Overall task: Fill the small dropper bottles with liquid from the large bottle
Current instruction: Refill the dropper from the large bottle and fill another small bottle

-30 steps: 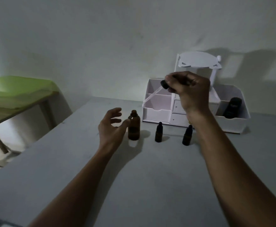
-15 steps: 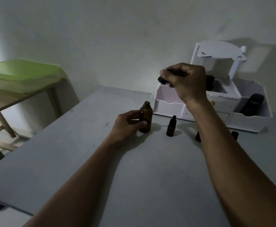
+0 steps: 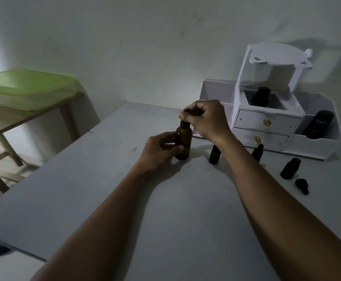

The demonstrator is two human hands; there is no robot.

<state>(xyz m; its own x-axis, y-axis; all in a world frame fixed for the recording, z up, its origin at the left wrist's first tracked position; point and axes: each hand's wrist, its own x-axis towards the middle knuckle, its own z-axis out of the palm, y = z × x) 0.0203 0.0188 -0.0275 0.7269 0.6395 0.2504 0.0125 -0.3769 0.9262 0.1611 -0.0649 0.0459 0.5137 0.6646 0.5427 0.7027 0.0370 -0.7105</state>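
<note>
The large amber bottle (image 3: 183,141) stands upright on the grey table (image 3: 104,189). My left hand (image 3: 159,151) grips its body from the left. Above it, my right hand (image 3: 204,117) pinches the black dropper cap (image 3: 184,124), which sits at the bottle's neck; the pipette is hidden inside. Two small capped dropper bottles (image 3: 214,154) (image 3: 257,152) stand just right of the large one, partly behind my right forearm. Further right is a small open bottle (image 3: 290,168), with its loose black dropper cap (image 3: 302,186) lying on the table beside it.
A white drawer organiser (image 3: 267,126) stands against the wall at the back right, with dark bottles in its compartments. To the left, beyond the table's edge, a wooden side table carries a green-lidded box (image 3: 27,86).
My left hand closed around the large bottle. My right hand came down with the dropper and lowered it into the bottle's neck. The view shifted, so the open small bottle and its cap came into sight.
</note>
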